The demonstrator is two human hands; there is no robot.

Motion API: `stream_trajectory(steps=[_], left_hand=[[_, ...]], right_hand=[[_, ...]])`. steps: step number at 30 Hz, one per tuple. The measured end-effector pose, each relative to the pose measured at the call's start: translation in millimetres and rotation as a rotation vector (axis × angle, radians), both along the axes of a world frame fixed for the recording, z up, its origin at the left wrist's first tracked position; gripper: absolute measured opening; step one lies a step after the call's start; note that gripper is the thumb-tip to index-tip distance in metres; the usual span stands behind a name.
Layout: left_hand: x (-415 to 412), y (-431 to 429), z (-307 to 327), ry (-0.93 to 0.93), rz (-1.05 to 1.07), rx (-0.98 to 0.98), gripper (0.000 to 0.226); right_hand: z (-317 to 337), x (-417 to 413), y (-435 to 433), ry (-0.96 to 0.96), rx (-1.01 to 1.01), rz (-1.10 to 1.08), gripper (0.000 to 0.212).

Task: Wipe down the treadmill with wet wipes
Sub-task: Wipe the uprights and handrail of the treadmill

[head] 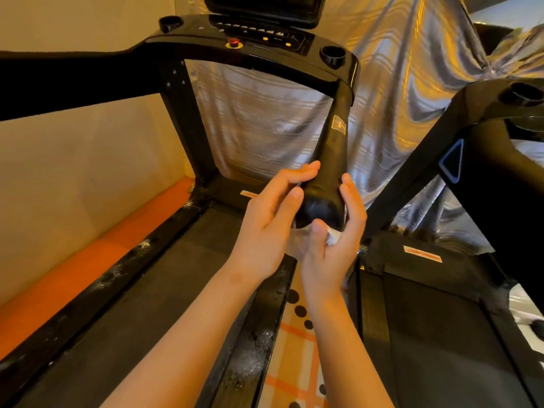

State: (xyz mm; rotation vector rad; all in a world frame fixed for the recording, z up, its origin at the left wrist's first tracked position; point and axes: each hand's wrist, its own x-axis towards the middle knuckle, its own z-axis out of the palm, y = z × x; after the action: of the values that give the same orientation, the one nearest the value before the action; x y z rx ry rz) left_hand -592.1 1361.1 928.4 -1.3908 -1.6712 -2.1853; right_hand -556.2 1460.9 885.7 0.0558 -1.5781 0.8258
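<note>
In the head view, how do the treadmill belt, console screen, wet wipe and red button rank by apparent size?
1. treadmill belt
2. console screen
3. wet wipe and red button look alike; the right hand hides part of the wipe.

Our left hand (pixel 273 213) lays straight fingers along the left side of the black handrail (pixel 332 160) end on the treadmill (pixel 147 290). Our right hand (pixel 332 251) cups that end from the right, thumb pinching a white wet wipe (pixel 334 239) just below it. Red stop button (pixel 234 42) on the console. Second treadmill (pixel 441 319) at right, silver cloth (pixel 265 128) behind.
</note>
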Motion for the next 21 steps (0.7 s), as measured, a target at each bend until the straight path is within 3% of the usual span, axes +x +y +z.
stream_trajectory(steps=[5, 8, 15, 21], left_hand=[[1, 3, -2, 0.001, 0.083, 0.007, 0.031], [5, 7, -5, -0.038, 0.082, 0.049, 0.032], [26, 12, -14, -0.164, 0.024, 0.133, 0.04], [61, 30, -21, -0.187, 0.244, 0.288, 0.043]], right_hand=[[41, -2, -7, -0.024, 0.157, -0.289, 0.037], [33, 0, -6, -0.055, 0.2, -0.322, 0.037], [32, 13, 1, -0.155, 0.218, -0.17, 0.035], [60, 21, 1, -0.437, 0.184, -0.011, 0.028]])
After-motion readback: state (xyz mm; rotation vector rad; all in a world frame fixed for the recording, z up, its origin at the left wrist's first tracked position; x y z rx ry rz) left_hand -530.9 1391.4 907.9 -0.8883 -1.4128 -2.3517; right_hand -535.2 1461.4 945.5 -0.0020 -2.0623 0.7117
